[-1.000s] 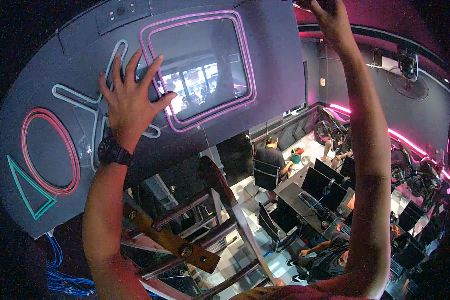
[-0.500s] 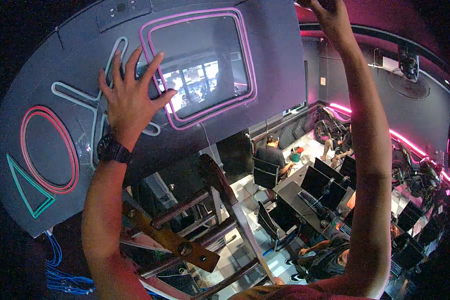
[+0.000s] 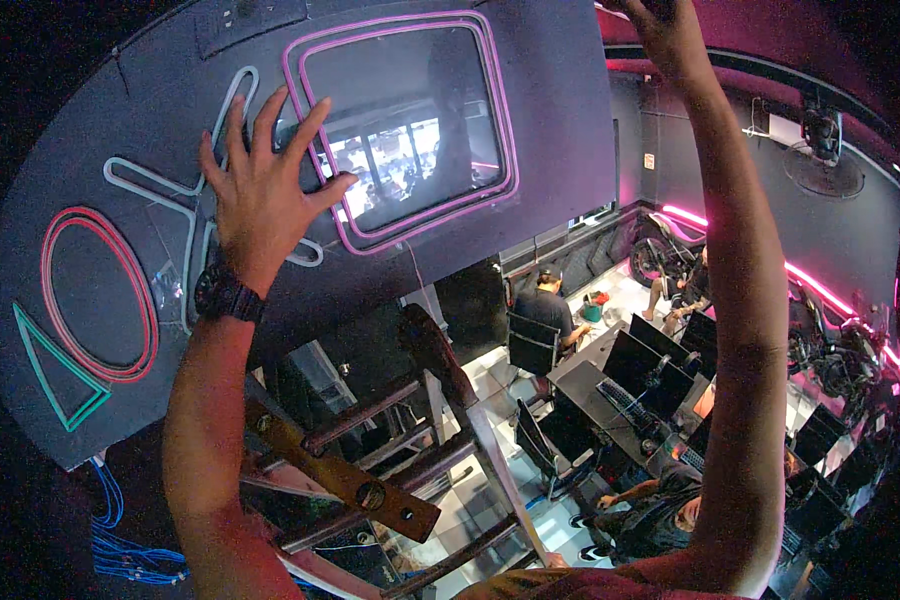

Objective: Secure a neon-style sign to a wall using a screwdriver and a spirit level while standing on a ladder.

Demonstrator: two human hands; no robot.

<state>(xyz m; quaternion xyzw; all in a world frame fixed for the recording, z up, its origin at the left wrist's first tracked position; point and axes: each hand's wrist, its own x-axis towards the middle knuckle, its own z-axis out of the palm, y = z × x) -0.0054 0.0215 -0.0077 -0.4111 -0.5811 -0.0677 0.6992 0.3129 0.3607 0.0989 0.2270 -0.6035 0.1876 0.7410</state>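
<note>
My left hand [image 3: 265,195], with a black watch [image 3: 225,297] on its wrist, is spread against the dark wall panel [image 3: 370,290]. Its fingers reach over the left edge of a pink square neon outline [image 3: 515,150], and the thumb lies across that edge. Just left of the hand is a pale, unlit X-shaped outline [image 3: 145,175]. Farther left are a red oval outline [image 3: 150,310] and a green triangle outline [image 3: 85,415]. My right hand [image 3: 665,35] is raised high at the top edge; its fingers are cut off and dark, so what they touch is hidden.
Below me stands a dark wooden ladder [image 3: 435,355], with an amber-brown flat bar with round windows [image 3: 345,480] resting across it. Blue cables [image 3: 135,560] hang lower left. On the floor below are desks with monitors [image 3: 630,365], chairs [image 3: 533,345], motorcycles [image 3: 650,258] and several people.
The view has shifted slightly, so the wall panel sits a little higher in the picture. My left hand keeps its spread pose on the wall, and my right arm stays raised.
</note>
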